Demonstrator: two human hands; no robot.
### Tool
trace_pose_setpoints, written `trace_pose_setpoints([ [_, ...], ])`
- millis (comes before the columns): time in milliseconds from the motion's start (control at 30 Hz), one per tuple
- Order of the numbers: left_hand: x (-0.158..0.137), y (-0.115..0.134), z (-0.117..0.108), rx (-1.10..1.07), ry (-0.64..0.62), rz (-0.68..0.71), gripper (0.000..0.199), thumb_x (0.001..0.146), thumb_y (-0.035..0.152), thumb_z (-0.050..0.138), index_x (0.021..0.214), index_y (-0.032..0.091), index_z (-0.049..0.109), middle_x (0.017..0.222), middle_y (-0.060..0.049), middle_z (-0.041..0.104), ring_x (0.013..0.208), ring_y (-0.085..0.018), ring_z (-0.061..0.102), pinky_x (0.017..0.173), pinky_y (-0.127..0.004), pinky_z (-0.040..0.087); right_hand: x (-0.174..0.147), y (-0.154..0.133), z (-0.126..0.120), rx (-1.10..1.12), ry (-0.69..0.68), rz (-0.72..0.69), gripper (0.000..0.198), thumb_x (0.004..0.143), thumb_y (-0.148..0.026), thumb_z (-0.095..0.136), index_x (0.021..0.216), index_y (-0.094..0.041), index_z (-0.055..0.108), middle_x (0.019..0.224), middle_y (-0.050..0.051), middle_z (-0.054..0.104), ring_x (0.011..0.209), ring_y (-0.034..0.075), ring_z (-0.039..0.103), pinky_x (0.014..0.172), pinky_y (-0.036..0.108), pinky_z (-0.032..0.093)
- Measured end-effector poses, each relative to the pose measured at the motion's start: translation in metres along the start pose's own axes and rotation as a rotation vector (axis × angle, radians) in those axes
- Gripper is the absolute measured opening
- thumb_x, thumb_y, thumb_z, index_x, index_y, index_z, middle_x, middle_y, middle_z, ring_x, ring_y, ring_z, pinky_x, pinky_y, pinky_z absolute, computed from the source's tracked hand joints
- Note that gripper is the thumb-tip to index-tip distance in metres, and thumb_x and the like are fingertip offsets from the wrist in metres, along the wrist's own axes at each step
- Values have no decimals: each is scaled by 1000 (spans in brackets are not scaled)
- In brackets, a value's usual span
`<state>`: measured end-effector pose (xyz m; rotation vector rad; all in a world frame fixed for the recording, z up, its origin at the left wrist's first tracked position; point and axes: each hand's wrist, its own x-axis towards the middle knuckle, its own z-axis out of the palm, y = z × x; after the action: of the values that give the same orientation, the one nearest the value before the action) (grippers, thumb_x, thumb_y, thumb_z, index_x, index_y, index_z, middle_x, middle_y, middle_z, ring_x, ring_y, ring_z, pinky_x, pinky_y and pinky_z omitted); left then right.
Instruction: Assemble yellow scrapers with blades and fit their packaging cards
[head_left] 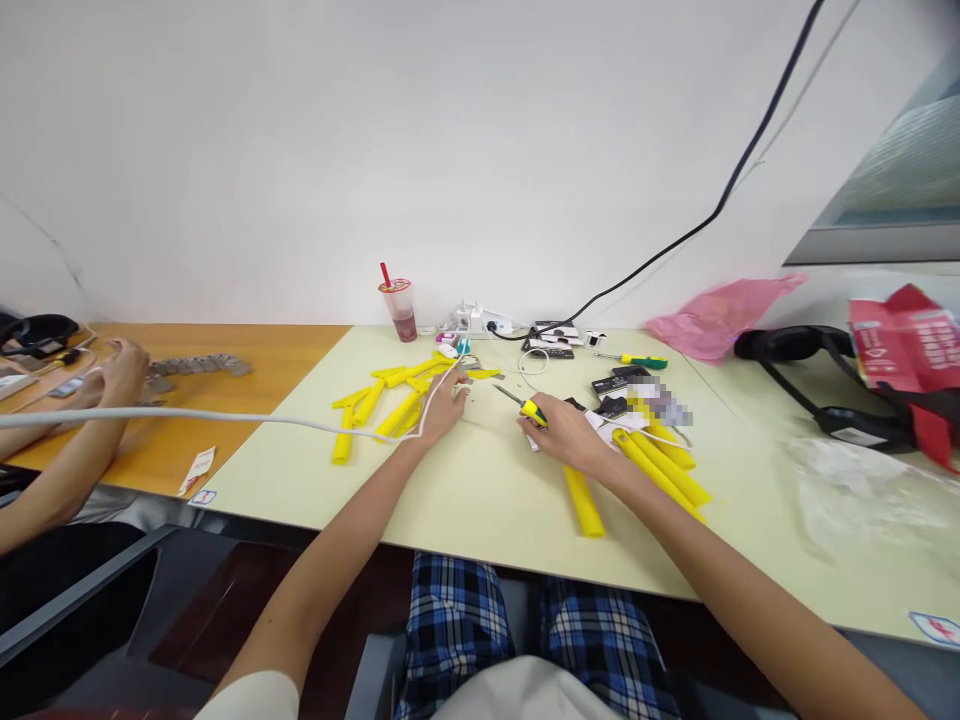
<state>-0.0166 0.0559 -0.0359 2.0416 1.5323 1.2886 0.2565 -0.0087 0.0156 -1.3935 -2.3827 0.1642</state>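
Observation:
My right hand (559,428) is closed around the yellow-and-green handle of a screwdriver (532,411), its metal shaft pointing up and left. My left hand (445,408) rests on the table with bent fingers slightly apart, close to tiny loose bits (471,391) too small to name. Just beyond it lies a flat yellow piece (484,374). Left of that hand, several yellow plastic tube-shaped pieces (367,405) lie in a pile, some with forked ends. A single yellow tube (583,503) lies below my right hand, and more yellow tubes (660,465) lie beside my right forearm.
A white cable (225,415) crosses in front of my left wrist. At the back stand a drink cup (401,310) and a power strip (472,318). Another screwdriver (643,361), black packets (619,383), a pink bag (720,318) and a black headset (832,420) lie right. A co-worker's hands (120,370) are left.

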Motion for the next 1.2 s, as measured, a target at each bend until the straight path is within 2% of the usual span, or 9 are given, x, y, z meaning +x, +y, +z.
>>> trace_pose_setpoints([
  [133,1,-26,-20,92,38,-3,33,98,19,59,129,21,70,120,-11,75,117,-28,67,112,-45,50,15,-10,20,-18,-64,-77,10,108,-29,61,108,-19,63,114,13,75,102,29,70,81,35,44],
  [333,8,-39,-43,362,37,-36,53,95,19,63,148,21,63,139,-15,71,136,-35,59,124,-52,39,3,-4,28,-71,-83,-176,9,105,-22,63,112,-17,64,121,15,72,114,32,66,91,40,47],
  [400,7,-42,-49,424,47,-84,50,96,22,64,146,19,65,140,-17,69,137,-37,58,125,-54,38,-1,-3,26,-85,-95,-177,9,105,-21,63,112,-17,65,120,15,72,113,32,66,89,39,48],
  [500,2,-45,-56,491,19,-154,39,99,34,66,134,18,73,133,-19,70,134,-39,58,122,-54,40,-4,-5,23,-106,-124,-180,10,105,-22,65,112,-16,66,120,16,72,113,32,67,88,40,49],
  [600,-1,-46,-59,540,-47,-147,41,100,41,67,132,18,75,133,-19,70,134,-39,57,122,-53,41,-4,-6,22,-115,-129,-170,11,106,-24,64,113,-16,66,122,16,72,114,32,67,88,39,49],
  [733,1,-41,-59,604,-116,-88,40,104,27,55,138,22,75,134,-16,71,132,-37,57,120,-53,42,-3,-5,24,-95,-109,-153,13,108,-27,62,115,-16,66,123,15,72,115,31,67,86,38,48],
  [900,5,-32,-56,750,-191,-68,58,97,6,44,147,20,70,137,-19,68,129,-37,58,116,-51,47,-3,-4,24,-75,-89,-138,16,110,-30,59,114,-16,66,122,15,72,112,30,68,83,37,48],
  [1100,4,-30,-53,796,-180,-101,68,91,-1,42,151,20,66,142,-20,64,129,-36,58,110,-51,51,-3,-4,25,-84,-73,-121,18,111,-32,58,116,-16,65,122,14,73,114,29,68,85,36,48],
  [1200,3,-29,-54,799,-170,-108,74,87,-5,41,152,22,64,143,-18,63,130,-35,57,112,-50,51,-3,-4,25,-82,-76,-111,17,111,-32,58,115,-17,65,122,13,73,115,28,68,85,35,48],
])
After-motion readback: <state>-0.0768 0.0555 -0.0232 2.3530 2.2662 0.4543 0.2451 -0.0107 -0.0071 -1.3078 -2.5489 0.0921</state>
